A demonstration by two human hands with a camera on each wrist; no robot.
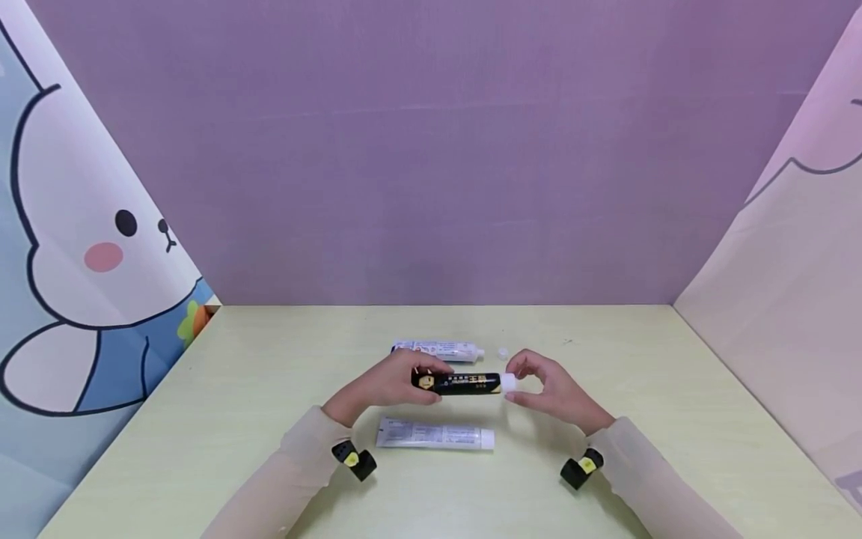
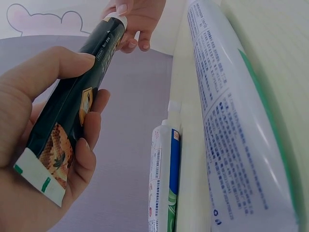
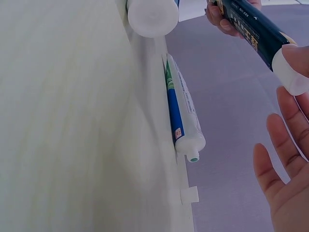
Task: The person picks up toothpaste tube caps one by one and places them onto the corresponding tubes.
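A dark toothpaste tube is held level above the table, its white cap pointing right. My left hand grips its crimped end, thumb on the near side and fingers curled round the other, as the left wrist view shows. With thumb and forefinger my right hand pinches the cap; its other fingers spread loosely in the right wrist view. Behind the held tube lies a white toothpaste tube with a bare nozzle, and a small loose cap beside it. Nearer me is another white tube, capped.
The pale table carries the two lying tubes, one on each side of the held one. A purple panel stands along its back edge. Printed cartoon sheets flank the table left and right.
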